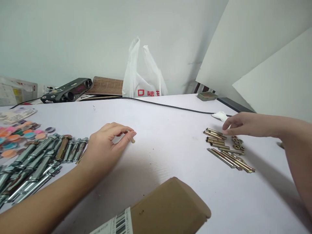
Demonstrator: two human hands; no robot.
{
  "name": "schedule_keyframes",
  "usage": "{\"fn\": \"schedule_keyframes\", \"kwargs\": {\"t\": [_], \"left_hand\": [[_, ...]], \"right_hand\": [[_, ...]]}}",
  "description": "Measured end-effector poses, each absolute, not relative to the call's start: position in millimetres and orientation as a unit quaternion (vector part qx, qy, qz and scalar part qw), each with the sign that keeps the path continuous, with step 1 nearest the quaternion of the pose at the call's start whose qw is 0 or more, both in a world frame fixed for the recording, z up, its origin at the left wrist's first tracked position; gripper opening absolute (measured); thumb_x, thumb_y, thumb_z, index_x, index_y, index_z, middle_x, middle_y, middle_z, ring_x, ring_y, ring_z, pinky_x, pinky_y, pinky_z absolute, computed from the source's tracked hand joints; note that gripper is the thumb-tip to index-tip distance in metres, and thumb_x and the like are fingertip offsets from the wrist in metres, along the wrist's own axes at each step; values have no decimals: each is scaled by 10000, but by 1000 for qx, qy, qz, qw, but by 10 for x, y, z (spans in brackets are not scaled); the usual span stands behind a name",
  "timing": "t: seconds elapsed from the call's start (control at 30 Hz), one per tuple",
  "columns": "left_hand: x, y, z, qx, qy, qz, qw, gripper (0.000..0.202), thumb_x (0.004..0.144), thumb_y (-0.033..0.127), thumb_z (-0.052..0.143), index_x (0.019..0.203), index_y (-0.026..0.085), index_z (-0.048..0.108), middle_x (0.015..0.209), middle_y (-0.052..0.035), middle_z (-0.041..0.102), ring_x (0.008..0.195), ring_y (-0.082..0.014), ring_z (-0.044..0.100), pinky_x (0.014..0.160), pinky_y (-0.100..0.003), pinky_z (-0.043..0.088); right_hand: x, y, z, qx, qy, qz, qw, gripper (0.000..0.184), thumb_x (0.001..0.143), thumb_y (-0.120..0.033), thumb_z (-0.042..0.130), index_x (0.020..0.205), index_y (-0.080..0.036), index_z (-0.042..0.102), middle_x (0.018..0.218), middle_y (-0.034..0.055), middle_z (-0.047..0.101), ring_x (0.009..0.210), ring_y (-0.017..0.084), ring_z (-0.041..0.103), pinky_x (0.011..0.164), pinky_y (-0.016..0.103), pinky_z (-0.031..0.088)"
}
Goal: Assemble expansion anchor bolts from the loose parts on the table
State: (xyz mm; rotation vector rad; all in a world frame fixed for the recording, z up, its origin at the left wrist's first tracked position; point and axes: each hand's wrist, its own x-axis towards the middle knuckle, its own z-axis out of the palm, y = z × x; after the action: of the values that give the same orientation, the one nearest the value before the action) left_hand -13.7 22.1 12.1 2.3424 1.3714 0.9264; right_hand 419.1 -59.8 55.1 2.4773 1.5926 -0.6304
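My left hand (107,146) rests on the white table (165,136) with its fingers pinched round a small brass bolt (130,136). Just left of it lies a row of silver expansion anchors (36,165). My right hand (240,125) reaches in from the right, its fingertips touching the top of a pile of brass sleeves (215,136). Below these lie long brass bolts (231,159) and a few brass nuts (237,143). Whether the right fingers grip a sleeve I cannot see.
A cardboard box (168,208) with a barcode label sits at the near edge. Coloured round discs (19,136) lie far left. At the back stand a white plastic bag (143,74), a black device (65,91), a black cable (170,105) and a small tray (207,96).
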Motion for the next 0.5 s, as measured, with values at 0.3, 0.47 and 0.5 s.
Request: {"fn": "schedule_keyframes", "kwargs": {"t": [0.3,0.47,0.5], "left_hand": [[-100,278,65,831,466,234,196,259,847,415,498,772,226,659,900,5,698,838,-178,611,762,-290,435],[-126,319,55,830,464,204,234,222,806,376,522,822,223,682,851,-2,711,783,-186,614,756,-297,450],[-135,323,57,827,463,203,247,211,797,363,530,822,221,684,836,0,712,773,-183,615,759,-295,453]], "right_hand": [[4095,-361,397,776,556,-292,57,407,744,-592,574,968,-258,637,1026,60,626,903,242,555,771,359,438],[4013,-352,414,761,576,-294,55,343,792,-555,530,866,-235,627,915,56,629,839,225,536,742,356,425],[3973,-349,433,760,579,-290,52,342,810,-551,506,842,-230,623,904,65,627,828,225,534,738,363,425]]}}
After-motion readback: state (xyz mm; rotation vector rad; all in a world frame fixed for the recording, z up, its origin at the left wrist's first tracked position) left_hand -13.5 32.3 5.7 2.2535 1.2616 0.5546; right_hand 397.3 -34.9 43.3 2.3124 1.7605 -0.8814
